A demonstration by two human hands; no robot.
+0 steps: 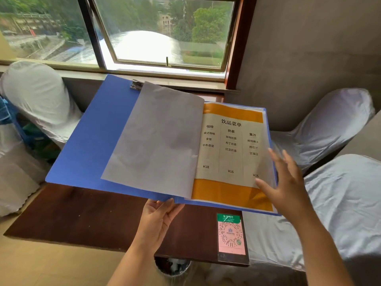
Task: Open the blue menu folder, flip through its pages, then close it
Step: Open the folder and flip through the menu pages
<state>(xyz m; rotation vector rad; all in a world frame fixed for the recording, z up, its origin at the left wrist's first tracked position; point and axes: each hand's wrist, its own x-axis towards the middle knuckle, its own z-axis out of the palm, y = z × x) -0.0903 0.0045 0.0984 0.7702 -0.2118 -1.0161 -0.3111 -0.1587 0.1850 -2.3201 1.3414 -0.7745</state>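
Observation:
The blue menu folder (90, 141) is held open above a dark wooden table (82, 219). A metal clip (136, 85) sits at its top edge. A translucent page sleeve (156, 139) lies turned over on the left half. The right half shows an orange and cream drinks menu page (231, 153). My left hand (158, 221) grips the folder's bottom edge near the spine from underneath. My right hand (286, 184) hovers with fingers spread at the right page's lower outer edge, fingertips on or just above the plastic sleeve.
A QR code card (231, 236) is fixed to the table's near right corner. Chairs in white covers stand at the left (37, 96) and right (338, 120). A window (165, 34) is behind the table. A bin (173, 267) sits under the table edge.

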